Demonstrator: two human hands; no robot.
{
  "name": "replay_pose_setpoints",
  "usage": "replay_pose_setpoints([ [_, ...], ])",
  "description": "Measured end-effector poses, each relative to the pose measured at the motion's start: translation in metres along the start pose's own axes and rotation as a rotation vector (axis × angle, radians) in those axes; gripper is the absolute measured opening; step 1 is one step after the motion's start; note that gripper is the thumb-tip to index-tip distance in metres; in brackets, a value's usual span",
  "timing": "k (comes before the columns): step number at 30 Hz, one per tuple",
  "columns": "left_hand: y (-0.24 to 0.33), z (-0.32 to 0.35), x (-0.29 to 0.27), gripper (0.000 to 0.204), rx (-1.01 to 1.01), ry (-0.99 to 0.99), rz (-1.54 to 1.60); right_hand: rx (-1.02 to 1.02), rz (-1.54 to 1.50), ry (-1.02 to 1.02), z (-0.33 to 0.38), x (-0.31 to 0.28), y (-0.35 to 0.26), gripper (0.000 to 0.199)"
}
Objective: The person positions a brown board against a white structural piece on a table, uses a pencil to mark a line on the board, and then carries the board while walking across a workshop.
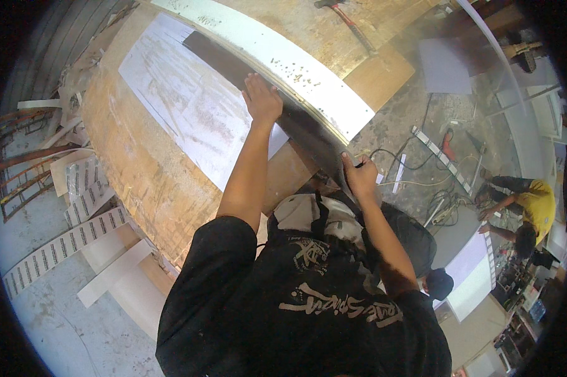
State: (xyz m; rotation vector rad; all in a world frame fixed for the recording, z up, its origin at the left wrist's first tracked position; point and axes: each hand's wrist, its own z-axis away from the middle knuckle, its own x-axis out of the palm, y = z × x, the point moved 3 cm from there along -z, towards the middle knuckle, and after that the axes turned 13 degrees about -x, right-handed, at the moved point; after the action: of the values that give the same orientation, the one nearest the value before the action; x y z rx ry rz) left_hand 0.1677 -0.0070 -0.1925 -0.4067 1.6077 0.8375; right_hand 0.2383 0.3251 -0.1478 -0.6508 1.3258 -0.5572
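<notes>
A long dark brown strip point(308, 139) runs along the edge of a thick white board point(315, 93) on the wooden worktable point(117, 125). My left hand point(263, 100) lies flat on the strip near its middle, fingers stretched out together. At the strip's near end, past the board's corner, my right hand point(360, 176) grips it with the thumb up along its edge. The fingers beneath are partly hidden. Left of the strip lies a dusty white sheet point(177, 94) with dark lines on it.
A hammer point(349, 24) lies on the far tabletop. Right of the table, cables point(415, 182), a red tool point(448, 146) and a white slatted bar point(442, 160) lie on the floor. A person in yellow point(536, 204) crouches at the right by a white panel point(469, 270).
</notes>
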Motion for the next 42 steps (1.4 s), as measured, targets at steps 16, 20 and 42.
replay_pose_setpoints([
  [16, 0.000, -0.034, -0.019, 0.071, -0.101, -0.243, -0.045, 0.033, 0.008, -0.012, -0.012, 0.008, -0.038, 0.054],
  [20, 0.001, -0.037, -0.022, 0.070, -0.103, -0.232, -0.072, -0.040, 0.015, -0.023, -0.016, 0.010, -0.032, 0.053],
  [42, 0.006, 0.005, -0.012, 0.067, 0.055, -0.047, 0.078, -0.172, -0.122, -0.054, -0.009, 0.030, 0.009, 0.047],
])
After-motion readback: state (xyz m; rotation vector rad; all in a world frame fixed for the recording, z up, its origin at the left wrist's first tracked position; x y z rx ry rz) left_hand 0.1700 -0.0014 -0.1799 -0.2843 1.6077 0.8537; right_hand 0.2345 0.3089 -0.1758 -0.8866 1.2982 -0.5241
